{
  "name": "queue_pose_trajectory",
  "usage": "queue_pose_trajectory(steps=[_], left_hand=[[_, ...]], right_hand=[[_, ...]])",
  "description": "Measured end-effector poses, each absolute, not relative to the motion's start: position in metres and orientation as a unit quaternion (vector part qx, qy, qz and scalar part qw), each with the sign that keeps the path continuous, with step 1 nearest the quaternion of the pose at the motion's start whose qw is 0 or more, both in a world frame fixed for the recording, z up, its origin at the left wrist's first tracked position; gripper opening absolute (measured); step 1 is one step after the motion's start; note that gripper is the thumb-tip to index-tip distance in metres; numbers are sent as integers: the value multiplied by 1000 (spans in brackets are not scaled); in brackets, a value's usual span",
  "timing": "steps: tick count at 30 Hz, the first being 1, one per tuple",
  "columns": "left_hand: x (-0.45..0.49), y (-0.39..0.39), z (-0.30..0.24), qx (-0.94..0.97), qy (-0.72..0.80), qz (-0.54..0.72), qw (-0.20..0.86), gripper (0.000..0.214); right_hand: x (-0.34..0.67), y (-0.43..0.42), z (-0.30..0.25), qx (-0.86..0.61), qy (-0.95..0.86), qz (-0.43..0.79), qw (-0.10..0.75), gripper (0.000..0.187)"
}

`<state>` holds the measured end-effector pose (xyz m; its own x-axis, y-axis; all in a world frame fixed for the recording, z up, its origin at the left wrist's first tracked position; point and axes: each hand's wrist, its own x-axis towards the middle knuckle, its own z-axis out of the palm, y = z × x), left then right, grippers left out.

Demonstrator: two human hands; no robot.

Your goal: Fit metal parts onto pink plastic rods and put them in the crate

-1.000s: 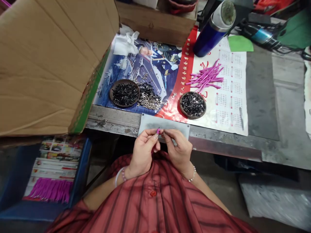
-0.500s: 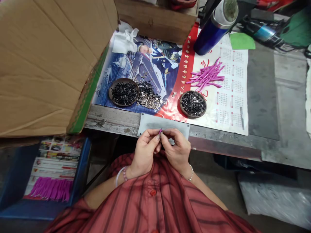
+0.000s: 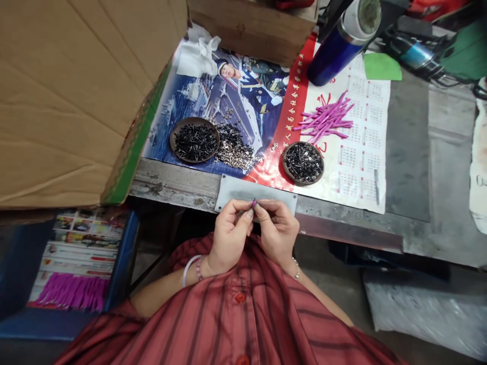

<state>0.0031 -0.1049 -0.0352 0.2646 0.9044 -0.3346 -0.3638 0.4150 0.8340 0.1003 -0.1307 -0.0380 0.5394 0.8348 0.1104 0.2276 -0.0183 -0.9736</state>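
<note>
My left hand (image 3: 232,230) and my right hand (image 3: 277,228) meet at the table edge, both closed in a pinch. Between their fingertips shows the end of a purple cord-like strip (image 3: 254,203); a dark tip sticks up from it, and the rest is hidden by the fingers. Just beyond lies a grey metal plate (image 3: 236,187). On the poster behind it, a left round dish (image 3: 195,160) holds small black pin-like pieces. Loose black pieces and small shiny metal rings (image 3: 239,154) are heaped beside it. A right round dish (image 3: 289,177) holds a mix of both.
Purple strips (image 3: 327,119) lie piled on the poster. A blue flask (image 3: 331,58) stands behind them. A large cardboard box (image 3: 76,101) rises at left. Below it, a blue bin (image 3: 127,253) holds a row of purple strips (image 3: 72,291). Plastic-wrapped material (image 3: 422,309) lies lower right.
The view has shifted slightly. My hands stay pinched together at the same spot, with the purple strip's end still between the fingertips and its tip turned a little.
</note>
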Motion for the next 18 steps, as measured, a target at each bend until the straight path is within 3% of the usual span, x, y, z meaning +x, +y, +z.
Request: queue_pose_trajectory(steps=[14, 18], left_hand=[[-6, -105, -37, 430, 460, 478, 613, 13], [-8, -106, -35, 430, 451, 480, 617, 11]], right_hand=[[96, -124, -37, -644, -435, 295, 557, 3], [99, -120, -34, -612, -402, 364, 575, 8]])
